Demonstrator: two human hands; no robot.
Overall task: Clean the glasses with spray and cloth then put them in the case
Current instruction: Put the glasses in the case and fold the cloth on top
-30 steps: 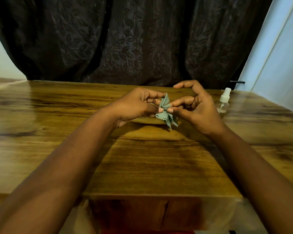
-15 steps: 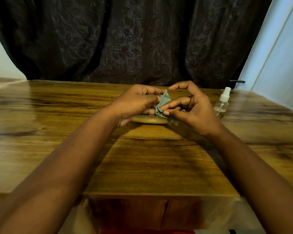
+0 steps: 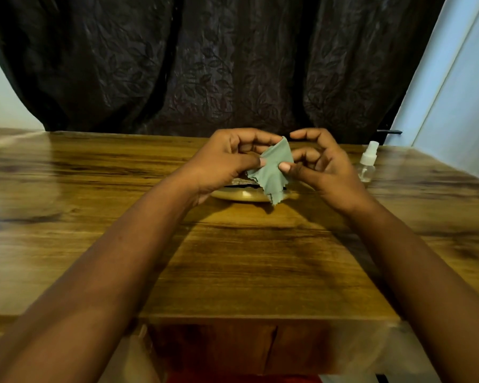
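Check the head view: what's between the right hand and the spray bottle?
Nothing. In the head view only bare wooden table separates the right hand from the spray bottle; the green cloth is on the hand's other side, pinched by both hands.

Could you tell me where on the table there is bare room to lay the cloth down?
The table shows bare wood left of the left hand, and between both forearms out to the near edge. It is crowded mid-table: both hands hold the cloth over the shallow golden case, and the spray bottle stands just right of the right hand.
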